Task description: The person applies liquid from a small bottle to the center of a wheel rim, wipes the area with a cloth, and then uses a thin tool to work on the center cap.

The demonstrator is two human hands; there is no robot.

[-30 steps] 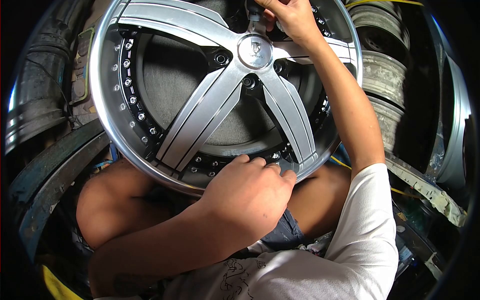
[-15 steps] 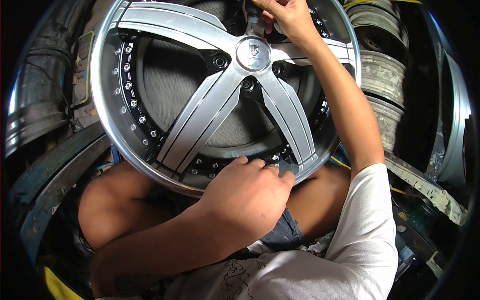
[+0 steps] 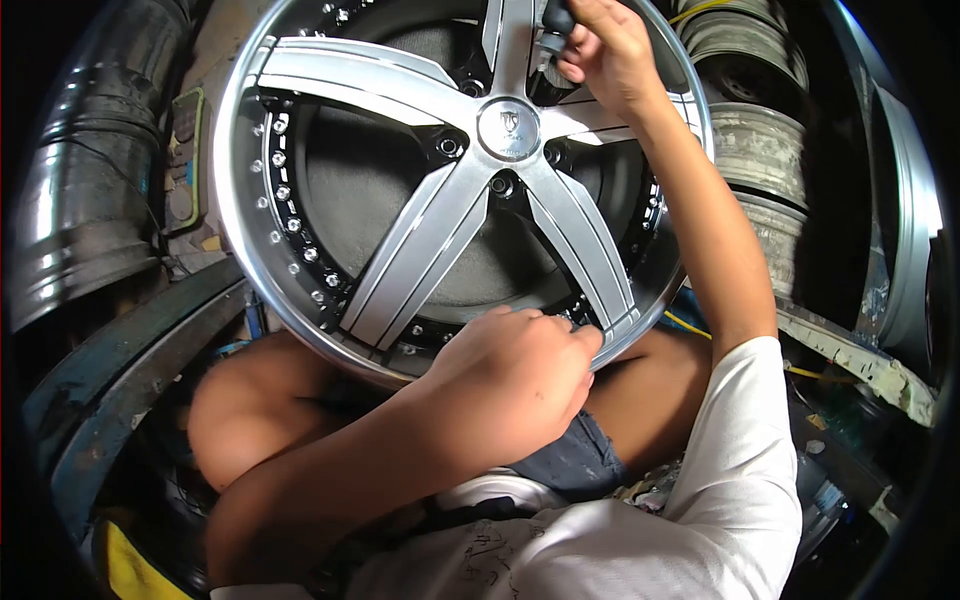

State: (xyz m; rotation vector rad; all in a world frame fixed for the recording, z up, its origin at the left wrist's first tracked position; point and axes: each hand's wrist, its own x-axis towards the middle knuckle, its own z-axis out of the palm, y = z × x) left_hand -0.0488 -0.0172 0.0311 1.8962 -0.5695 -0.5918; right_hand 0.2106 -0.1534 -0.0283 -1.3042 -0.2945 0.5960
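A large alloy wheel rim with silver spokes, a polished lip and a centre cap tilts up over my crossed legs. Small bolts line its inner edge. My left hand lies over the near lip, back upward, fingers curled in toward the bolts; its fingertips are partly hidden. In my right hand, closed beside the top spoke, is a small black tool with a grey collar and narrow end. The exact kind of tool cannot be made out.
Worn wheel rims are stacked at the right. A dark metallic cylindrical part stands at the left, near a phone-like object with a green edge. Curved metal bars run beside my knee. A yellow cable passes at the right.
My right hand has moved right and downward with the black tool, which shows more fully. The wheel has shifted slightly down in view. My left hand stays at the near lip.
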